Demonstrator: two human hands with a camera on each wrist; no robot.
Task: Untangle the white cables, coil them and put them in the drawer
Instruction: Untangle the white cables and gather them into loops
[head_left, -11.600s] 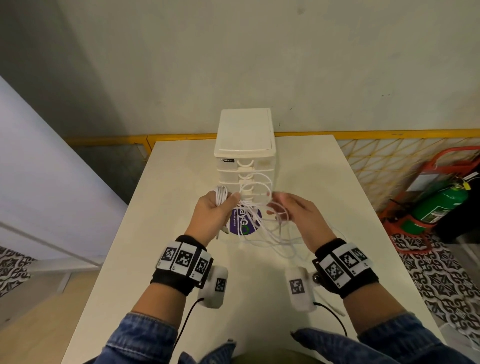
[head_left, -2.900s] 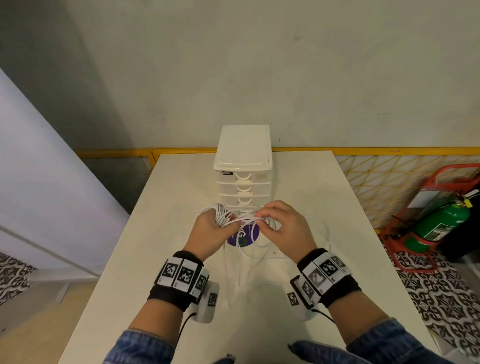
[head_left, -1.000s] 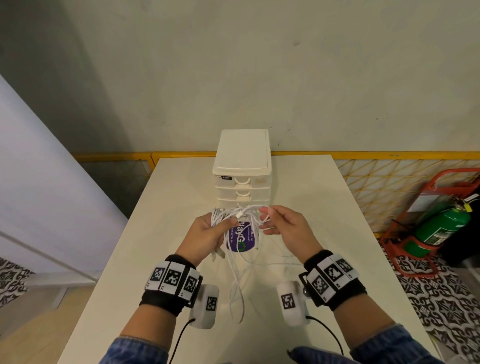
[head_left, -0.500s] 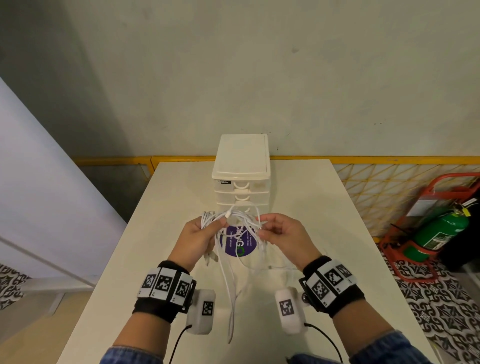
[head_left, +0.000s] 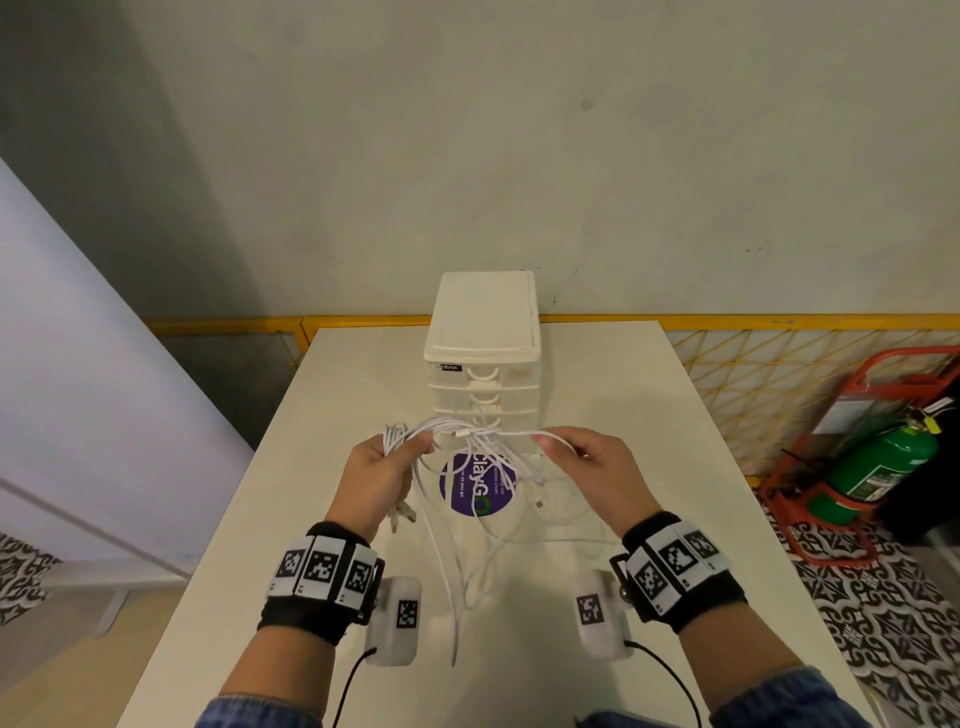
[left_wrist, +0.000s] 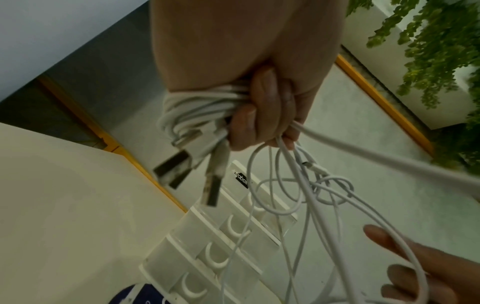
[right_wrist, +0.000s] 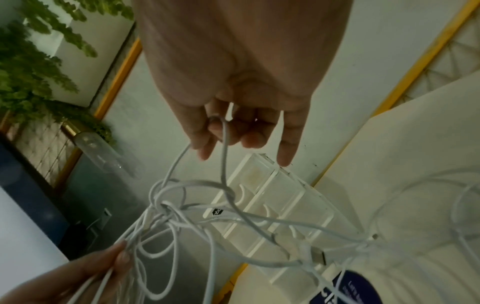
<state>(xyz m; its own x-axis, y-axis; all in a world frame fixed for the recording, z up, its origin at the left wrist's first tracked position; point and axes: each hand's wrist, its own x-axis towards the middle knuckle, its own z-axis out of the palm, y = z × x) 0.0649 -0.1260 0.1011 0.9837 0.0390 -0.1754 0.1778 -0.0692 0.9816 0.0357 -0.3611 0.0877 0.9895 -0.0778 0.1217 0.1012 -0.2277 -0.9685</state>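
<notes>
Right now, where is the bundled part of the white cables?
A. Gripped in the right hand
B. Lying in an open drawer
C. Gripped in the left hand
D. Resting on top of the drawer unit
C: the left hand curls round the bundle of white cables, while the right hand only pinches one strand; the drawer unit is closed.

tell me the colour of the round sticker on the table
Purple with white lettering, the round sticker lies flat on the cream table; head view shows it best.

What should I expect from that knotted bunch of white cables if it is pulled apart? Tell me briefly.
The white cables are probably floppy: loops sag between the left hand and right hand. The knot may tighten under a pull. The loose ends trailing on the table will likely drag.
</notes>
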